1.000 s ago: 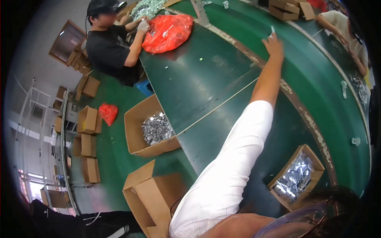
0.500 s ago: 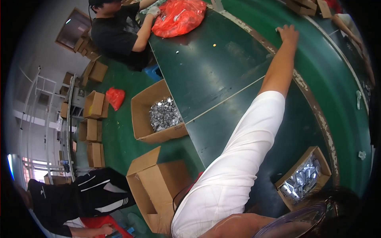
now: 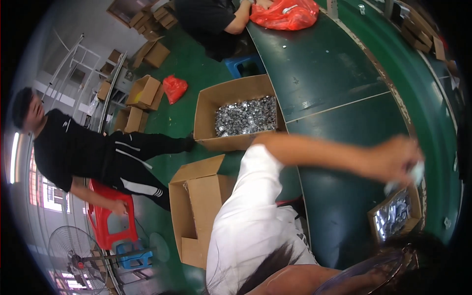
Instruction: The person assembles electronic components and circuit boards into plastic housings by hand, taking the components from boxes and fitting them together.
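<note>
My left hand (image 3: 399, 160) is blurred by motion, above the right edge of the green table, its fingers closed. A pale, whitish piece (image 3: 417, 173) shows at the fingertips; its exact kind is unclear. Just below the hand lies a small cardboard box (image 3: 376, 228) filled with shiny metallic parts (image 3: 393, 214). My arm, in a white sleeve, bends at the elbow and crosses over the table. My right hand does not show.
A green conveyor belt (image 3: 432, 113) runs along the table (image 3: 329, 147). A carton (image 3: 236, 142) of shiny pieces and an open carton (image 3: 206, 206) stand left. A co-worker (image 3: 206, 24) handles a red bag (image 3: 287, 14); another person (image 3: 83, 147) holds a red stool (image 3: 105, 221).
My left hand has drawn back from the far belt toward the small box, and a pale piece now shows at its fingers. My view has shifted. The person at left is now upright beside the stool.
</note>
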A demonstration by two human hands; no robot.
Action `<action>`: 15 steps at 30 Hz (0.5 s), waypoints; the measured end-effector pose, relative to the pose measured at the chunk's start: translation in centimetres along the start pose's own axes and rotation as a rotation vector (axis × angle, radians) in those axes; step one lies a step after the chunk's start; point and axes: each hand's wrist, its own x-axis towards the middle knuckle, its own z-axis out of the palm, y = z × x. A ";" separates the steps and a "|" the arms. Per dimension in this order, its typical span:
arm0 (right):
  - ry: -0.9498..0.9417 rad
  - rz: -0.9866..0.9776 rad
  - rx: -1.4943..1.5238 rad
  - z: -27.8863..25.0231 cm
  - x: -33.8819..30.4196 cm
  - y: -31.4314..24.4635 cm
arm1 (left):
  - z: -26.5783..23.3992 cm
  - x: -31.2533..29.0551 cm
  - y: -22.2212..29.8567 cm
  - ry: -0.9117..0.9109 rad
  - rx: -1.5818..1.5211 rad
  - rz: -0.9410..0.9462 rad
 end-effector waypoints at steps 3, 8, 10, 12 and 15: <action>-0.109 0.187 0.332 3.5 0.8 -3.7 | 2.5 -7.9 8.3 -0.135 -0.602 -0.413; -0.045 0.469 0.296 6.4 -1.0 -3.8 | 7.5 -13.4 10.4 -0.036 -0.626 -0.639; 0.016 0.587 0.233 6.0 -1.6 -3.4 | 8.6 -13.9 10.5 -0.020 -0.613 -0.650; 0.056 0.595 0.284 5.7 -2.4 -2.8 | 8.5 -14.6 10.7 -0.136 -0.692 -0.750; 0.159 0.613 0.342 5.2 -2.5 -2.5 | 9.1 -15.6 9.9 -0.296 -0.757 -0.696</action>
